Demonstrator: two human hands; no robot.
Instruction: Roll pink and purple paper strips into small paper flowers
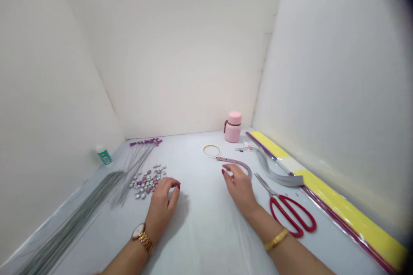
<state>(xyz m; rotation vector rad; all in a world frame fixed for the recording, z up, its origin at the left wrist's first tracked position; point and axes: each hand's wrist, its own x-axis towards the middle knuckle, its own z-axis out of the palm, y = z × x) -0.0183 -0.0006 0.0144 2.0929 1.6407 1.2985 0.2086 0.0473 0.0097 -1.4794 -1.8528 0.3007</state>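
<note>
My left hand [164,202] is over the table just to the right of a pile of small silver, pink and purple beads or gems [146,182]. Its fingers curve loosely, the thumb tip close to the fingertips, and nothing shows in them. My right hand [240,188] hovers by a curved strip of pinkish ribbon or tape [237,162]. A small gap parts its thumb from the bent fingers, which appear to hold nothing. To the right of that hand lie red-handled scissors [287,210], blades pointing away from me.
Grey wire stems [80,219] and purple-tipped stems [145,142] lie left, near a green-white bottle [103,154]. A ring of tape [212,151] and a pink flask [232,127] stand farther back. Grey ribbon [280,178] and yellow wrapped sheets [335,200] lie right. White walls surround the table.
</note>
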